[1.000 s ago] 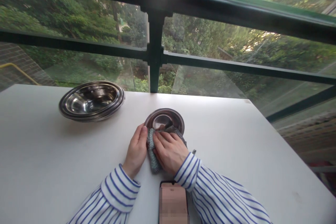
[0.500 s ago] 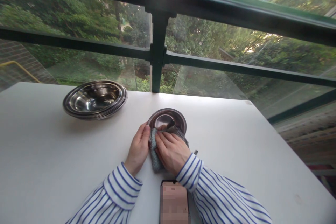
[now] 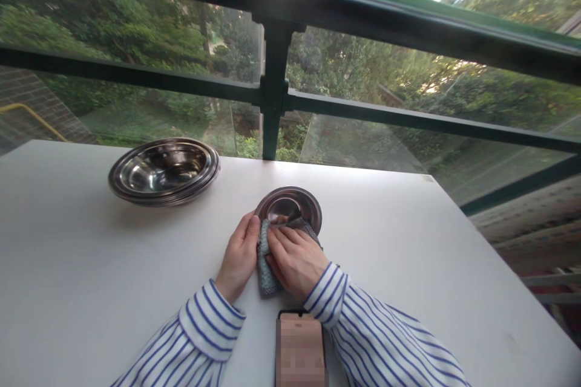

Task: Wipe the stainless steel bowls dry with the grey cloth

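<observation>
A small round steel dish (image 3: 290, 205) sits on the white table (image 3: 408, 254) in front of me. My left hand (image 3: 239, 256) grips its near left rim, fingers curled. My right hand (image 3: 295, 259) presses a grey-green checked cloth (image 3: 265, 275) onto the dish's near edge, fingers bent over the fabric. The cloth hangs down between my two hands and hides the front part of the dish.
A stack of larger steel bowls (image 3: 164, 170) stands at the back left. A phone (image 3: 301, 349) lies at the table's near edge between my striped sleeves. A dark railing (image 3: 272, 94) with glass panels runs along the table's far side.
The hands and cloth have shifted only slightly on the dish; my view has drifted a little. The bowls and phone stay where they were.
</observation>
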Demonstrator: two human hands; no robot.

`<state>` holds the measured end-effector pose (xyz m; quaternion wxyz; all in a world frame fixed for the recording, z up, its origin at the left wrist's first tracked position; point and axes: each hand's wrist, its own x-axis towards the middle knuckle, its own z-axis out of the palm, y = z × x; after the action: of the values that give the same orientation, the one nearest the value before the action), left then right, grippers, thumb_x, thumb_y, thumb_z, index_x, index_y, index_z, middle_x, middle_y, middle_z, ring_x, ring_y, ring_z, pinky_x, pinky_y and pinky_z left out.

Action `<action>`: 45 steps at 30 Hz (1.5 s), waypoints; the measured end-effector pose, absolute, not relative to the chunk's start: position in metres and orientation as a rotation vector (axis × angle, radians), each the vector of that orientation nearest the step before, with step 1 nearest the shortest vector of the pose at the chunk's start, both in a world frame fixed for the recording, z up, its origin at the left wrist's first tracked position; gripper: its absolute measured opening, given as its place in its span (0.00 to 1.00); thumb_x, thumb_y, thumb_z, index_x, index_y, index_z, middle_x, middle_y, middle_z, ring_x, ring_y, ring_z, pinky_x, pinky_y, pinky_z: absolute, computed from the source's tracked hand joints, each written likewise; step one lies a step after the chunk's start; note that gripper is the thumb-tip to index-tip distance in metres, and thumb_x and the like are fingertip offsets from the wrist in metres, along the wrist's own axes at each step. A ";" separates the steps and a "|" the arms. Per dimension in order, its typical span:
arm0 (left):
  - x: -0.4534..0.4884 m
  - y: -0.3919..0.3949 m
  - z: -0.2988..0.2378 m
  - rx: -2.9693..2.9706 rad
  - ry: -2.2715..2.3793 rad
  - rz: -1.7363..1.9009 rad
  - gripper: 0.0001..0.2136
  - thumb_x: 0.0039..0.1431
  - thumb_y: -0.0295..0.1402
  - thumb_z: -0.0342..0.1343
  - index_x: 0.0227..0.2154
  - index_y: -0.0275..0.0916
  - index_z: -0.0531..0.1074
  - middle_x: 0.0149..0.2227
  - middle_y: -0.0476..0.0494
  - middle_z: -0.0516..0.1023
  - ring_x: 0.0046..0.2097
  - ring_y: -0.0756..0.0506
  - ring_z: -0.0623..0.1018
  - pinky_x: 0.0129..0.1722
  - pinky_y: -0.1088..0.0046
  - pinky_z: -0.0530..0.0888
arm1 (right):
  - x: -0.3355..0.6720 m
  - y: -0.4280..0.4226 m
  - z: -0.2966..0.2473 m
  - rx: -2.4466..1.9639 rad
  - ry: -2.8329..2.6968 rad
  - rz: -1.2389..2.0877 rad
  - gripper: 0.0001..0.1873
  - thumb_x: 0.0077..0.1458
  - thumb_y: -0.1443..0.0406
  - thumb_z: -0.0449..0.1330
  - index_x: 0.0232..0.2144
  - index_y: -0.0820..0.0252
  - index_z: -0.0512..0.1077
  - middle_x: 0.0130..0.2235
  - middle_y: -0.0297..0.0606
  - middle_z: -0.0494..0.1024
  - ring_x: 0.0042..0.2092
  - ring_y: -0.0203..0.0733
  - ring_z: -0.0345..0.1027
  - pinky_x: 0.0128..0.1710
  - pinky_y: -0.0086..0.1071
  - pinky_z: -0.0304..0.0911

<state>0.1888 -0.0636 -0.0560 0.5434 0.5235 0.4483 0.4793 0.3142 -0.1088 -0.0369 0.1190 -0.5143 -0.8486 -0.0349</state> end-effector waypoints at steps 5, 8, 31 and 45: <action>0.189 -0.064 -0.059 1.205 1.005 1.132 0.15 0.58 0.42 0.46 0.43 0.40 0.69 0.43 0.44 0.75 0.45 0.45 0.72 0.48 0.68 0.66 | 0.326 -0.114 -0.021 -1.572 -2.573 -0.040 0.15 0.54 0.67 0.50 0.43 0.68 0.67 0.39 0.46 0.75 0.41 0.45 0.65 0.40 0.37 0.57; 0.190 -0.064 -0.058 1.184 0.986 1.134 0.16 0.57 0.42 0.46 0.43 0.39 0.69 0.43 0.43 0.75 0.46 0.44 0.72 0.48 0.67 0.65 | 0.326 -0.114 -0.020 -1.599 -2.580 -0.047 0.13 0.53 0.67 0.51 0.41 0.68 0.68 0.37 0.46 0.75 0.40 0.45 0.65 0.39 0.38 0.57; 0.190 -0.064 -0.052 1.028 0.932 1.156 0.12 0.56 0.38 0.49 0.41 0.41 0.69 0.43 0.45 0.74 0.46 0.45 0.72 0.49 0.67 0.66 | 0.307 -0.111 -0.035 -1.565 -2.481 -0.169 0.21 0.58 0.66 0.47 0.52 0.74 0.59 0.51 0.50 0.68 0.49 0.47 0.61 0.44 0.38 0.57; 0.188 -0.063 -0.054 1.133 0.983 1.170 0.14 0.53 0.41 0.52 0.38 0.39 0.72 0.38 0.44 0.77 0.44 0.43 0.73 0.48 0.66 0.67 | 0.312 -0.112 -0.033 -1.550 -2.468 -0.115 0.21 0.58 0.65 0.47 0.52 0.72 0.60 0.51 0.50 0.68 0.50 0.47 0.60 0.44 0.37 0.57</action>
<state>0.1879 -0.0632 -0.0537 0.5806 0.4849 0.4207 0.5007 0.3122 -0.1122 -0.0329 0.1121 -0.5280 -0.8409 -0.0393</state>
